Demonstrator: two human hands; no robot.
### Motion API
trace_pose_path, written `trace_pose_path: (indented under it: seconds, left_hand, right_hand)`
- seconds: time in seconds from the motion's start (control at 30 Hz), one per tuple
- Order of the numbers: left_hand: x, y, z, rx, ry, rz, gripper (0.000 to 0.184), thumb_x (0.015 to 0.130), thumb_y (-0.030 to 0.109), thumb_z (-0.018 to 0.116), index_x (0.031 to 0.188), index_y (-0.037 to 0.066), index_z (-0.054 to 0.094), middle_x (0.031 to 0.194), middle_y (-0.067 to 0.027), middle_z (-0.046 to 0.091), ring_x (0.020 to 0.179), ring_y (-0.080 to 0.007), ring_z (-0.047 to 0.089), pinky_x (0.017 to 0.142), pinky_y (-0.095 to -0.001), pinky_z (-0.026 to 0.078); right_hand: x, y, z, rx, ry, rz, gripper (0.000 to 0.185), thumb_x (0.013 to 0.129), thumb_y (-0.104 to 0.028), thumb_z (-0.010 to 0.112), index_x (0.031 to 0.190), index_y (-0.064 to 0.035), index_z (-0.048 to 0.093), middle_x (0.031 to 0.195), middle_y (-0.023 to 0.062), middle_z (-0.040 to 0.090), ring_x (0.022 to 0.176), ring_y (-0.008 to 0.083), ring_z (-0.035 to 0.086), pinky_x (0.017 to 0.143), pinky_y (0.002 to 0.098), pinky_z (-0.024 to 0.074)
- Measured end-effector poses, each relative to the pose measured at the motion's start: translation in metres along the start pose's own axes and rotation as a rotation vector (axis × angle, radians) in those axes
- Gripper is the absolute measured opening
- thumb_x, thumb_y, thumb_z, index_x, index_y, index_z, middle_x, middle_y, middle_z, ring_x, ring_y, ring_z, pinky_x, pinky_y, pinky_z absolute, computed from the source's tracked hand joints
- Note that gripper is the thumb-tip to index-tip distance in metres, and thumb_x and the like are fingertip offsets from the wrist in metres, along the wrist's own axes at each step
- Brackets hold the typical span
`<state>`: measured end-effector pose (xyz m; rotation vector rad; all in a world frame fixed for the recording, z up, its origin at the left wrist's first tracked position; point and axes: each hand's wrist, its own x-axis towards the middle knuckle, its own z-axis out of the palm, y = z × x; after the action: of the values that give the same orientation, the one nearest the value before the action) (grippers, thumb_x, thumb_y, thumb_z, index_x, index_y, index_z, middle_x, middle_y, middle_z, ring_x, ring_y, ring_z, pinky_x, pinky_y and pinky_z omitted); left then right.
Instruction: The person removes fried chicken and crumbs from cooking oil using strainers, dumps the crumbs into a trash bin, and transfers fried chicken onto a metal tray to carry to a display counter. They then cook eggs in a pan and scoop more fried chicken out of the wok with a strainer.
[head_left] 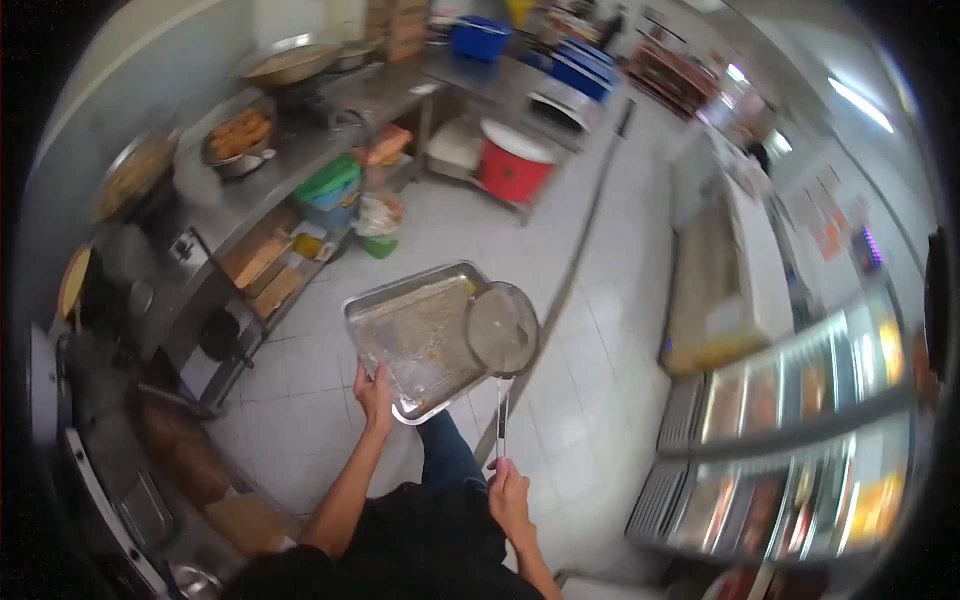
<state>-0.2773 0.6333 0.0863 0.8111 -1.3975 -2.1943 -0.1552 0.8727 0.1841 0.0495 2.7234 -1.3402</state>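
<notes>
My left hand [376, 398] grips the near left edge of a rectangular metal tray [362, 300], thumb over the rim. Crumbs and a greasy film coat the tray's bottom. In my right hand [510, 492] is the handle of a round skimmer [502, 330], the fingers closed around it. The skimmer's mesh head overlaps the tray's right rim; whether the two touch I cannot tell. Both things are held above the tiled floor, in front of my body.
A steel counter [330, 150] along the left carries a bowl of fried food [238, 135] and large pans. Under and beside it stand a green-lidded bin [330, 185] and a red tub [515, 165]. Lit display fridges [790, 450] line the right. A cable cover [590, 220] crosses the floor.
</notes>
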Motion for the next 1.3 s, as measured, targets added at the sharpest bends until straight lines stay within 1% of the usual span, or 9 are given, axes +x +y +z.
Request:
trace_pose_path:
  seconds: [0.17,0.27,0.43,0.7,0.87,0.93,1.1,1.17,1.3]
  left_hand:
    - [0.113,0.029,0.108,0.167,0.193,0.195,0.049,0.090,0.012,0.058,0.134,-0.003,0.044,0.121,-0.0145,0.058,0.106,-0.0181,0.056,0.089,-0.0284,0.043]
    - [0.170,0.072,0.173,0.053,0.266,0.159,0.049,0.089,0.012,0.058,0.134,-0.003,0.043,0.120,-0.0152,0.059,0.106,-0.0189,0.056,0.089,-0.0288,0.043]
    - [0.338,0.047,0.287,-0.097,0.565,0.121,0.047,0.090,0.011,0.057,0.134,-0.002,0.043,0.115,-0.0138,0.060,0.100,-0.0199,0.058,0.086,-0.0302,0.044]
    - [0.672,0.007,0.436,-0.274,0.859,0.134,0.050,0.092,0.023,0.056,0.129,-0.009,0.043,0.125,-0.0234,0.053,0.107,-0.0338,0.055,0.093,-0.0376,0.041]
    - [0.819,0.034,0.521,-0.309,1.096,0.087,0.057,0.095,0.022,0.050,0.141,0.000,0.026,0.131,-0.0181,0.046,0.115,-0.0272,0.049,0.093,-0.0406,0.042]
    - [0.885,-0.031,0.512,-0.491,0.849,0.000,0.058,0.095,0.019,0.048,0.143,0.006,0.018,0.134,-0.0173,0.042,0.110,-0.0273,0.053,0.089,-0.0432,0.045]
    - [0.809,0.034,0.529,-0.636,0.566,-0.174,0.048,0.096,0.016,0.044,0.140,0.009,0.026,0.127,-0.0132,0.051,0.100,-0.0251,0.060,0.082,-0.0411,0.052]
    - [0.773,0.061,0.496,-0.097,0.388,0.117,0.040,0.094,0.012,0.048,0.133,0.006,0.040,0.124,-0.0124,0.054,0.099,-0.0256,0.062,0.085,-0.0403,0.050]
    - [0.671,0.180,0.330,0.854,1.186,0.626,0.038,0.076,0.008,0.068,0.112,0.003,0.058,0.111,-0.0163,0.062,0.101,-0.0325,0.059,0.091,-0.0410,0.044]
  right_hand:
    - [0.213,-0.020,-0.016,-0.172,-0.058,-0.093,0.034,0.099,-0.017,0.031,0.086,0.0035,0.055,0.079,0.0266,0.060,0.079,0.0481,0.055,0.069,0.0516,0.0410]
    - [0.334,-0.055,-0.031,-0.229,-0.085,-0.241,0.038,0.101,-0.023,0.032,0.088,0.0039,0.055,0.070,0.0240,0.059,0.064,0.0408,0.057,0.063,0.0477,0.0426]
    - [0.541,-0.105,-0.017,0.493,-0.390,0.167,0.047,0.101,-0.041,0.031,0.095,-0.0018,0.056,0.051,0.0031,0.047,0.037,0.0076,0.036,0.035,0.0248,0.0268]
    - [0.780,-0.163,-0.022,0.574,-0.316,0.218,0.049,0.100,-0.046,0.032,0.096,-0.0028,0.054,0.050,0.0018,0.045,0.035,0.0077,0.037,0.033,0.0222,0.0243]
    - [0.882,-0.177,-0.045,0.553,-0.322,0.240,0.052,0.099,-0.049,0.034,0.096,-0.0016,0.055,0.051,0.0023,0.046,0.036,0.0078,0.036,0.033,0.0225,0.0251]
    - [0.925,-0.181,-0.048,0.527,-0.352,0.225,0.053,0.099,-0.050,0.034,0.096,-0.0017,0.055,0.050,0.0024,0.045,0.035,0.0081,0.035,0.033,0.0228,0.0250]
    - [1.040,-0.185,-0.019,0.457,-0.459,0.169,0.045,0.100,-0.045,0.035,0.097,-0.0043,0.053,0.049,0.0024,0.044,0.034,0.0075,0.033,0.032,0.0223,0.0232]
    - [1.085,-0.183,-0.001,0.429,-0.554,0.132,0.043,0.100,-0.044,0.036,0.096,-0.0049,0.054,0.049,0.0018,0.044,0.035,0.0073,0.033,0.032,0.0219,0.0235]
    - [1.139,-0.211,0.019,0.369,-0.668,0.026,0.039,0.099,-0.040,0.040,0.090,-0.0051,0.055,0.050,-0.0008,0.045,0.038,0.0049,0.037,0.032,0.0202,0.0242]
